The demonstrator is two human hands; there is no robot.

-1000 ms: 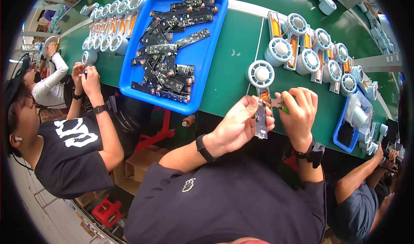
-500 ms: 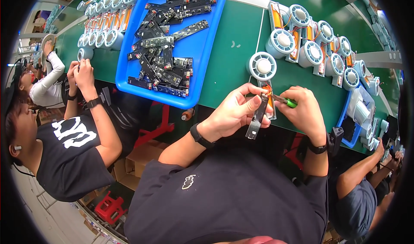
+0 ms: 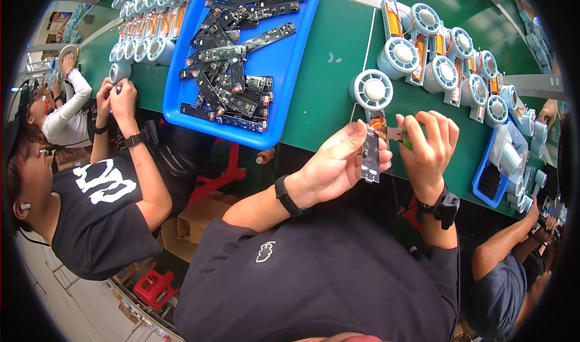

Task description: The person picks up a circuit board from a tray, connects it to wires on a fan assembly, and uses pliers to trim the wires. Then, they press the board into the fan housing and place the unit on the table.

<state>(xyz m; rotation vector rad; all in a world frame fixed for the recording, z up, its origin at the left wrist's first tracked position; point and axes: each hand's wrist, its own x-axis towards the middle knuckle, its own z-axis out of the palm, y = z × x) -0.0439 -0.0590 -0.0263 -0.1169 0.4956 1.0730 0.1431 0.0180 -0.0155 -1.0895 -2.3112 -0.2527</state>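
Observation:
My left hand is closed round a black circuit board strip, its fingers behind the board and the thumb near its top end. Just beyond lies a light-blue fan unit with a round grille; its lower part is mostly hidden behind the board and my fingers. Orange and red wires bunch between the fan and the board. My right hand grips small green-handled pliers, their metal jaws pointing left at the wires. Whether the jaws touch a wire is too small to tell.
A blue tray piled with circuit boards stands to the left. Several wired fan units are lined up at right, others at far left. A co-worker's hands work at left. A blue bin stands at right.
The board has swung more upright in my left hand. My right hand has turned, its fingers lifting and spreading, with the pliers still at the wires. The fan has shifted slightly.

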